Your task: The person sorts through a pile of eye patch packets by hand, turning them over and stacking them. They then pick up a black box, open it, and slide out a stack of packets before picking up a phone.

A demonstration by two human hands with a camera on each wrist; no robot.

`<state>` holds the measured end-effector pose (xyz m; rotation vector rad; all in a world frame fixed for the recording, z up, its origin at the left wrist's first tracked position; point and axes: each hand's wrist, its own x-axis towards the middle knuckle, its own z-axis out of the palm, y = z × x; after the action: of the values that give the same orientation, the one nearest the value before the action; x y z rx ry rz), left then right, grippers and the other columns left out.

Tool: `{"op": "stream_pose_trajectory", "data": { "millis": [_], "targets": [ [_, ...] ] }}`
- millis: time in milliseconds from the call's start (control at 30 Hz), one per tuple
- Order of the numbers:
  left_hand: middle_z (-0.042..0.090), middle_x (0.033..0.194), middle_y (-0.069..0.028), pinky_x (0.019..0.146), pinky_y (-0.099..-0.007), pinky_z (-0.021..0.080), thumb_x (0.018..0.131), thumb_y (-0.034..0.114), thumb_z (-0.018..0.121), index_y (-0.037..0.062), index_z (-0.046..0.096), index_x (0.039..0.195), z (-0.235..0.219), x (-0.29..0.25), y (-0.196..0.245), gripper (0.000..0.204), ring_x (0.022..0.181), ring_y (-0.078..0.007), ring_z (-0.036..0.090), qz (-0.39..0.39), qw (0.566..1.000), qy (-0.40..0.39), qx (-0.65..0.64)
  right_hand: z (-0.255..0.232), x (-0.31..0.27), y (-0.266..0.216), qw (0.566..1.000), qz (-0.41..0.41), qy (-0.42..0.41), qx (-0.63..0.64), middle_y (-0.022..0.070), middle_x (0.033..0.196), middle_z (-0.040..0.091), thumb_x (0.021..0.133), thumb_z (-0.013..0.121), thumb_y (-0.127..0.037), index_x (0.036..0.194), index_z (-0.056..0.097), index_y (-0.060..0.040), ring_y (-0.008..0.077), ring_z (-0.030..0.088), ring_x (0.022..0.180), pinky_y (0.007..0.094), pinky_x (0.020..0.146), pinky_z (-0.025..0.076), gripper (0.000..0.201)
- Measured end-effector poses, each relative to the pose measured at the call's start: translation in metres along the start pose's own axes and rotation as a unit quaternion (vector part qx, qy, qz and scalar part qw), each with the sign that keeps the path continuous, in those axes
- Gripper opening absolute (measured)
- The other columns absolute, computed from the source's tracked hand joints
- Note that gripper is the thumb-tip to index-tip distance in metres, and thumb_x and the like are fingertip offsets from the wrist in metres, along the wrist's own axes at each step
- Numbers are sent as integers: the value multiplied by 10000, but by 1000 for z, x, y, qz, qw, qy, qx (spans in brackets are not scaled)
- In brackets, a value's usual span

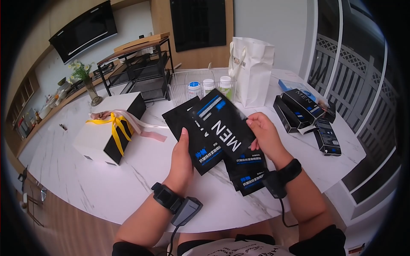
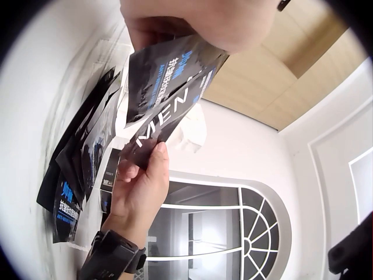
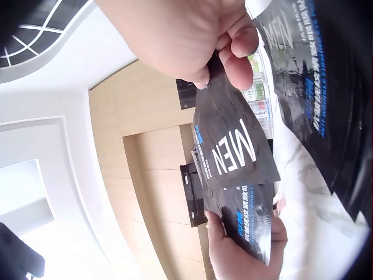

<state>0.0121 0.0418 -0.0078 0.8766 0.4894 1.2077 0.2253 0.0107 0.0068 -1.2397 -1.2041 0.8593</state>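
Observation:
Above the marble-patterned table (image 1: 141,192), my left hand (image 1: 181,160) grips a flat black sachet (image 1: 204,161) with blue and white print, its thumb on the front. My right hand (image 1: 267,135) pinches the edge of another black sachet (image 1: 218,117), lettered "MEN", between thumb and fingers. This one lies across the left hand's sachet and covers part of it. In the right wrist view the two sachets overlap, with the left hand (image 3: 242,254) on the lower one. More black sachets (image 1: 252,181) lie in a loose pile on the table, just below the right hand.
Black "MEN" cartons (image 1: 303,106), some with open flaps, lie at the right. A white paper bag (image 1: 254,72) stands at the back beside a clear bin (image 1: 177,91) with white bottles. At left sit a white box (image 1: 92,143) with yellow ribbon (image 1: 117,130), and a flower vase (image 1: 92,89).

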Motion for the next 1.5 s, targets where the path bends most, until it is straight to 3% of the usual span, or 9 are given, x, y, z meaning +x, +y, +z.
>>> {"op": "stream_pose_trajectory", "data": {
  "millis": [367, 533, 667, 867, 1033, 1167, 1267, 1367, 1500],
  "targets": [
    [569, 1071, -121, 837, -282, 442, 924, 351, 394, -44, 468, 1135, -3, 3, -2, 453, 930, -183, 569, -3, 1000, 9, 12, -25, 9, -7, 994, -94, 42, 26, 0, 742, 587, 797, 618, -116, 930, 583, -18, 38, 522, 665, 165, 597, 388, 169],
    [570, 1070, -116, 829, -280, 447, 925, 332, 400, -39, 467, 1139, -3, 2, -1, 433, 933, -184, 570, -11, 1000, 14, 18, -38, 14, -13, 952, -245, 134, 128, 30, 964, 600, 899, 472, -179, 930, 555, -51, 76, 500, 856, 229, 817, 370, 156],
    [566, 1080, -114, 827, -282, 449, 926, 324, 402, -35, 464, 1144, -6, 5, -4, 424, 945, -184, 565, -3, 1000, 14, 15, -52, 19, -4, 937, -237, 139, 217, 49, 907, 569, 834, 388, -17, 841, 509, -50, 97, 486, 848, 226, 774, 377, 125],
    [570, 1038, -120, 811, -285, 454, 900, 238, 437, -20, 460, 1127, -8, 6, -9, 344, 921, -190, 564, -7, 999, 32, 18, -29, 22, 4, 828, -398, 206, -337, 165, 723, 509, 644, 433, 20, 790, 495, -8, 352, 483, 701, 366, 656, 388, 161],
    [575, 986, -113, 774, -283, 467, 848, 124, 471, -9, 475, 1070, -8, 7, -7, 259, 861, -179, 573, 17, 998, 60, 13, 10, 25, 44, 793, -397, 4, -462, 134, 855, 576, 678, 528, -14, 930, 558, -21, 329, 528, 930, 412, 882, 382, 254],
    [591, 945, -82, 747, -260, 470, 838, 69, 511, -9, 483, 1054, -3, 5, -7, 231, 801, -144, 581, 17, 999, 25, 38, 0, 28, 40, 781, -406, 55, -471, 105, 900, 593, 742, 560, -93, 1029, 535, -22, 276, 552, 921, 400, 906, 373, 297],
    [603, 934, -61, 721, -248, 477, 843, 61, 533, 13, 489, 1045, -6, 6, -14, 212, 794, -120, 586, 6, 997, -28, 73, -14, 29, 34, 987, -149, 4, -61, 80, 878, 597, 849, 550, -183, 1184, 423, -7, 148, 580, 792, 255, 722, 462, 399],
    [598, 963, -59, 731, -254, 483, 846, 52, 528, 25, 476, 1056, -7, 8, -28, 218, 818, -119, 589, -1, 994, -68, 88, -14, 4, 1, 984, 23, -177, 22, 81, 886, 596, 852, 559, -182, 1225, 371, 9, 109, 565, 796, 226, 716, 454, 459],
    [587, 1011, -44, 771, -247, 474, 860, 34, 500, 26, 451, 1105, -3, 4, -27, 250, 875, -115, 579, -38, 980, -145, 129, 5, -2, -2, 975, -10, -209, 76, 110, 941, 607, 777, 609, -13, 1236, 331, 9, 139, 600, 814, 239, 711, 482, 537]
  ]
}}
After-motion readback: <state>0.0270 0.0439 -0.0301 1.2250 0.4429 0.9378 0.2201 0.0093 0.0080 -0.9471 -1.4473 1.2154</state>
